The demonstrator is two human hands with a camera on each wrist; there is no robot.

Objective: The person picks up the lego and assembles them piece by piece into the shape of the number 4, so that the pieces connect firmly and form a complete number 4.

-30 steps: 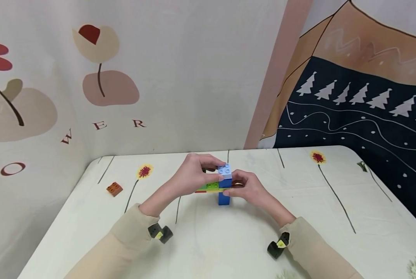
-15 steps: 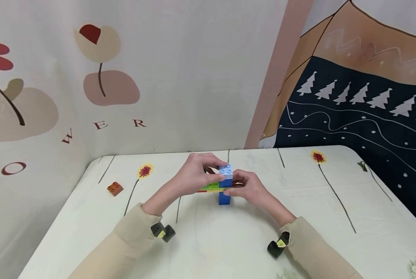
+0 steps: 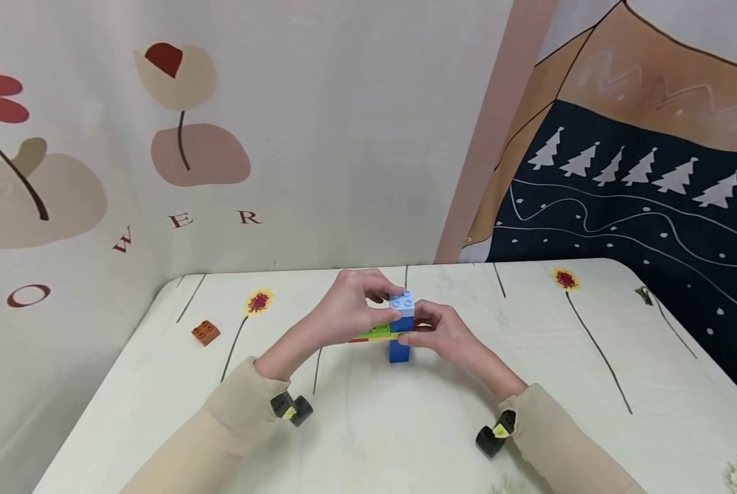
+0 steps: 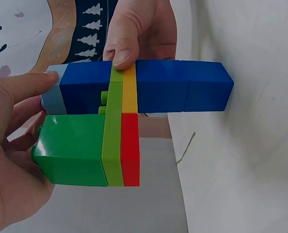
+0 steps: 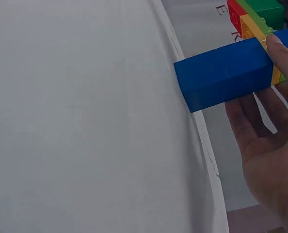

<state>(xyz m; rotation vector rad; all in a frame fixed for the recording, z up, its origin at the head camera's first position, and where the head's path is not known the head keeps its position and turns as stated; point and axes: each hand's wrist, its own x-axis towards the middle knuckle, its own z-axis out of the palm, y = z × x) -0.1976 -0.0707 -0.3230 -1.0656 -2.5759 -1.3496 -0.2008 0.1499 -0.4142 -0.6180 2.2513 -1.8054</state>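
Note:
My left hand (image 3: 351, 309) pinches a light blue brick (image 3: 402, 304) at the top of a toy brick build, thumb in front and index finger at its studs. Under that brick come a dark blue brick (image 4: 86, 87), a lime green plate (image 4: 113, 145), and a yellow piece (image 4: 129, 90) beside a red piece (image 4: 131, 150). Two more dark blue bricks (image 5: 224, 73) form the leg below. A green brick (image 4: 76, 150) sits on the lime plate, mostly behind my left hand in the head view. My right hand (image 3: 442, 335) grips the build at the plates, thumb across their edge.
An orange-brown brick (image 3: 206, 333) lies apart on the table at the left. The table (image 3: 368, 432) has a flower-print cloth, and printed curtains (image 3: 344, 137) hang behind its far edge.
Both hands keep their grips on the brick build with hardly any movement. The whole head view has shifted slightly.

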